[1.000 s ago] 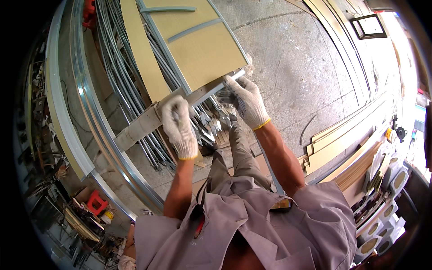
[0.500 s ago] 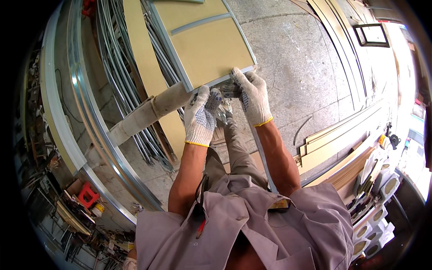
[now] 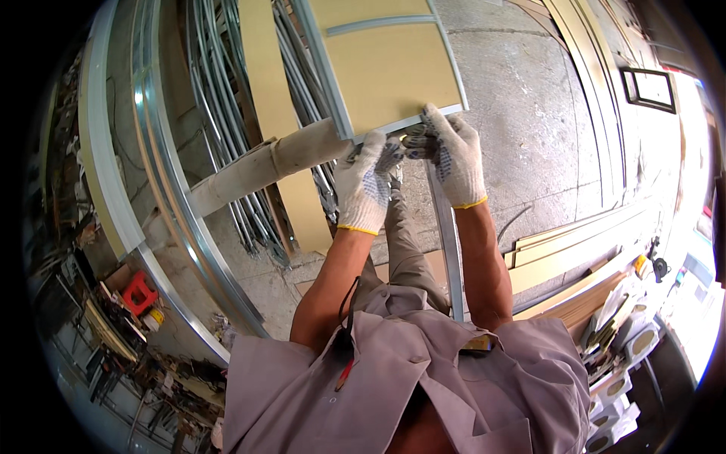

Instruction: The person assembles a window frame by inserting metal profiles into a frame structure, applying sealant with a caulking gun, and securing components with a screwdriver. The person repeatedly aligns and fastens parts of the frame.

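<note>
Our right hand (image 3: 454,159) is clamping the near edge of a cream panel (image 3: 401,72), its thumb lying on top of the grey metal rim and its fingers curling underneath. Our left hand (image 3: 368,181) is pressing in beside it at the panel's near-left corner, thumb along the edge and fingers bending below; we are not able to tell whether it is truly closing on the rim. Both hands are wearing white knitted gloves (image 3: 361,198) with blue-dotted palms and yellow cuffs, and their fingers are nearly meeting under the edge.

The panel is lying straight ahead of us, a grey crossbar (image 3: 378,25) running over its face. From the left, a pale tube (image 3: 272,163) is reaching in to its near-left corner, passing above a long cream strip (image 3: 268,76) and a bundle of metal rods (image 3: 219,91). Farther left, a shiny metal rail (image 3: 170,159) is stretching toward us, and a red stool (image 3: 138,293) is sitting at lower left.

Between our right forearm and our legs, a grey metal bar (image 3: 445,250) is running down toward our mauve shirt (image 3: 469,393). On the right, cream boards (image 3: 552,261) are lying on the concrete floor (image 3: 522,98), and a dark rectangular frame (image 3: 650,106) is showing beyond.
</note>
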`<state>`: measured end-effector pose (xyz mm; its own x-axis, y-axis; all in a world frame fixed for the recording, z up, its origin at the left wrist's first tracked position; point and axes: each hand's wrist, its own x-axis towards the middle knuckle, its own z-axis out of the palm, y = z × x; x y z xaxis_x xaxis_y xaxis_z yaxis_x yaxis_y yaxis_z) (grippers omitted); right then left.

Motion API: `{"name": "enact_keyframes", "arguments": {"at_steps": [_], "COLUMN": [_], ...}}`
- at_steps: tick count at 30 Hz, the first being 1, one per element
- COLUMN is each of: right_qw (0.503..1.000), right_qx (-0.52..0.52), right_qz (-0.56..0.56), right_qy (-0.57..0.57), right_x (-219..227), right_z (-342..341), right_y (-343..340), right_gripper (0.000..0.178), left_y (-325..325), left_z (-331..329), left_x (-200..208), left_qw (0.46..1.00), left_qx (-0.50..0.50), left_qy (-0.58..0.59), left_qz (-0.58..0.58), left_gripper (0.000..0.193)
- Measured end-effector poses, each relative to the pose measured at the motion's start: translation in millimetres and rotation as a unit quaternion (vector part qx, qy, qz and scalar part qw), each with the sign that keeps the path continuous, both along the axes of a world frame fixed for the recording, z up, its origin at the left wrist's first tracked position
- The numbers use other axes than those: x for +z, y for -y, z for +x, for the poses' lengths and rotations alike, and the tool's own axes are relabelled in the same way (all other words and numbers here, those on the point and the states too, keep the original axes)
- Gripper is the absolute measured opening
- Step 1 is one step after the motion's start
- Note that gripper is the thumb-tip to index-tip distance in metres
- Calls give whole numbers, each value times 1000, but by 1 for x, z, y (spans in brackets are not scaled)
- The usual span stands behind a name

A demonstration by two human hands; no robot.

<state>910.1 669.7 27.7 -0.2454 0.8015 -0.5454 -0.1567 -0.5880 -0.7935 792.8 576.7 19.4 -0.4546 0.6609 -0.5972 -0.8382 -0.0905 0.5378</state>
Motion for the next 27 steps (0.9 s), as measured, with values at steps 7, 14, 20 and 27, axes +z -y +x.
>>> {"name": "enact_keyframes", "arguments": {"at_steps": [7, 14, 20, 27], "right_qw": [999, 997, 997, 995], "right_qx": [-25, -61, -72, -83], "right_qz": [-9, -23, -16, 11], "right_qy": [-42, -50, -36, -44], "right_x": [-2, 3, 7, -10], "right_z": [0, -4, -7, -7], "right_y": [3, 4, 5, 6], "right_gripper": [28, 26, 29, 24], "left_y": [-3, -3, -2, -11], "left_z": [1, 2, 4, 10], "left_x": [7, 3, 2, 10], "left_qw": [1000, 1000, 998, 998], "left_qx": [-3, 5, 13, 41], "left_qy": [-3, -8, -66, -43], "left_qz": [-6, -11, -18, -11], "left_gripper": [27, 21, 23, 22]}}
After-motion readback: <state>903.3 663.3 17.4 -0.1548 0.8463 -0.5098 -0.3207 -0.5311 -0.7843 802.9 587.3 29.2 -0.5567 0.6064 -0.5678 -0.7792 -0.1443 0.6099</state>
